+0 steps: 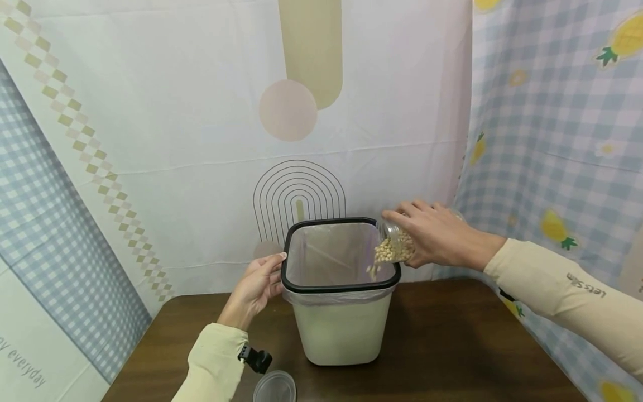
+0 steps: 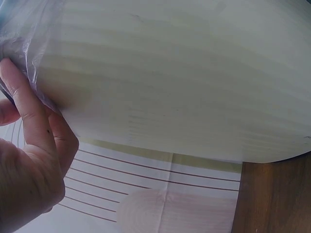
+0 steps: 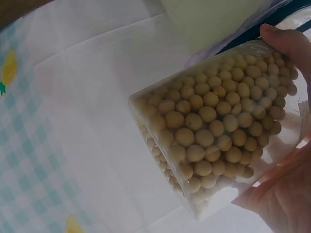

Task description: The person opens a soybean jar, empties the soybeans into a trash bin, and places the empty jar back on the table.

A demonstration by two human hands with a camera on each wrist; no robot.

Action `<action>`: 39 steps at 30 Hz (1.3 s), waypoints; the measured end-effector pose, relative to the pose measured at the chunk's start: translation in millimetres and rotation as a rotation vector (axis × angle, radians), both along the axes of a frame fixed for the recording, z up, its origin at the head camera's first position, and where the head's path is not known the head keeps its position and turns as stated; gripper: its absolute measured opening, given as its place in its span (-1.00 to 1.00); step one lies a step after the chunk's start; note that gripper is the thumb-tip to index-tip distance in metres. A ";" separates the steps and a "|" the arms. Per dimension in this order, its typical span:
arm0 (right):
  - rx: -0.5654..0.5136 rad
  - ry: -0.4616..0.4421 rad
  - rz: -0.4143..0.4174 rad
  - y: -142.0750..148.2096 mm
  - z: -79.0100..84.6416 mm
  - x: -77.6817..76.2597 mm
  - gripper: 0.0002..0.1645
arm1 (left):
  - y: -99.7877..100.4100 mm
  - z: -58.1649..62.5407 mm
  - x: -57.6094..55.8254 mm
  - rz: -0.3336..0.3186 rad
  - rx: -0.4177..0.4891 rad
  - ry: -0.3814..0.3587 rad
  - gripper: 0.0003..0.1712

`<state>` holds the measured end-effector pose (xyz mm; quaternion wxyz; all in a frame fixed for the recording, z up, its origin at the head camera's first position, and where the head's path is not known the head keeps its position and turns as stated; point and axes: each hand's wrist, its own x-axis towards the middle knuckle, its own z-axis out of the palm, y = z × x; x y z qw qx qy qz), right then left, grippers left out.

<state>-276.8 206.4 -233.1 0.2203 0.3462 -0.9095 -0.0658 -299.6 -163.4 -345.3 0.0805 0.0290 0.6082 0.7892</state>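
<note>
A pale green trash bin [image 1: 344, 332] with a black rim [image 1: 339, 289] stands upright on the table, lined with a clear plastic bag [image 1: 316, 245]. My left hand [image 1: 258, 283] pinches the bin's left rim; in the left wrist view its fingers [image 2: 34, 116] lie against the folded-over bag. At the opposite side, my right hand [image 1: 439, 237] grips a clear jar [image 1: 388, 228], tipped with its mouth over the bin. Soybeans [image 1: 385, 252] spill from the mouth into the bin. Many soybeans [image 3: 209, 116] still fill much of the jar in the right wrist view. The bin's bottom is hidden.
A round clear lid [image 1: 275, 387] lies on the dark wooden table [image 1: 442, 335], near the front edge and below my left wrist. White printed cloth [image 1: 201, 111] hangs close behind the bin. Blue checked cloth [image 1: 542, 156] hangs at the right.
</note>
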 end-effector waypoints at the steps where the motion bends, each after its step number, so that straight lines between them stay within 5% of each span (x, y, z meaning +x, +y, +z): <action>1: 0.005 0.002 0.001 0.0 0.1 -0.1 0.20 | 0.2 0.2 0.0 -0.003 0.001 0.002 -0.44; 39: 0.058 0.047 0.035 -3.2 4.5 -1.3 0.19 | 0.4 1.2 2.0 0.005 -0.023 -0.001 -0.50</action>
